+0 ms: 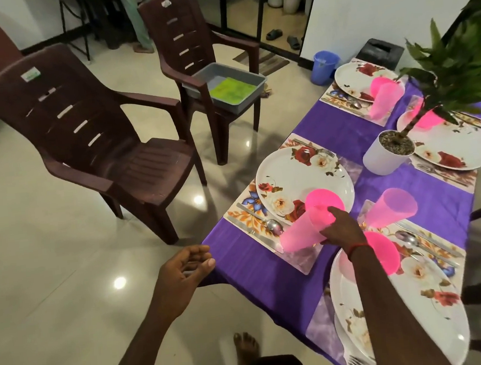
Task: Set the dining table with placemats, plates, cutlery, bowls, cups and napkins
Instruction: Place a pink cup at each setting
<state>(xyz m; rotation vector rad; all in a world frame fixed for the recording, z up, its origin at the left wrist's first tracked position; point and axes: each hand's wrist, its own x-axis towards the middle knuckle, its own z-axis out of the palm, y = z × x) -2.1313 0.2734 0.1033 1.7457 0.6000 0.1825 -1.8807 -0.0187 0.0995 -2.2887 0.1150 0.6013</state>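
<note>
Right hand (342,227) grips pink cup (301,233); chair sticker (31,75) illegible.

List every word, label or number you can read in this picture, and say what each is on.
No text here can be read.
Green-and-white sticker on the back of the near chair: too blurred to read.
Pale sticker on the back of the far chair: too blurred to read.

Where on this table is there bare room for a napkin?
Bare purple cloth at the near corner by the left hand, and the band between the near-left placemat and far-left placemat. Crowded around the plant pot and the pink cup the right hand holds.
</note>
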